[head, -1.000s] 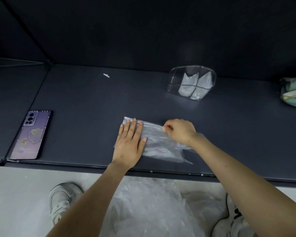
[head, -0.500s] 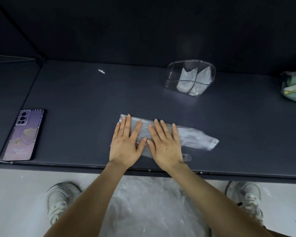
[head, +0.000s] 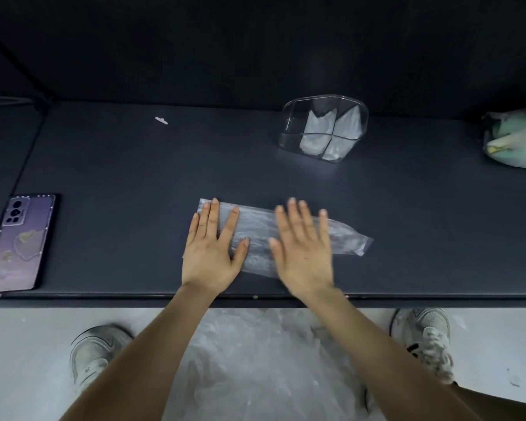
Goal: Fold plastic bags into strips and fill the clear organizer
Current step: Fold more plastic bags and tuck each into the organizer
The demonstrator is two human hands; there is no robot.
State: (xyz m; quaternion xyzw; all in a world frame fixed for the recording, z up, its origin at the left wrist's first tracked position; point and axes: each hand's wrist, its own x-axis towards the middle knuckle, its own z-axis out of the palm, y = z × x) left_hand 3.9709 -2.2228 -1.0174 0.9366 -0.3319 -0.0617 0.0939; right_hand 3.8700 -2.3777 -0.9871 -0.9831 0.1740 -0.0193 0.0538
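A single wide-angle view is taken from the head, aimed forward and down; the surface (head: 104, 165) is seen from close above, the floor (head: 19, 344) below.

Dark table (head: 119, 165), phone (head: 19, 241) at left, flat plastic bag (head: 255, 221) near front edge, clear organizer (head: 324, 129) behind, bundled bag (head: 516, 138) far right

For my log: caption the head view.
Left hand and right hand flatten a folded plastic bag on the table, clear organizer behind.
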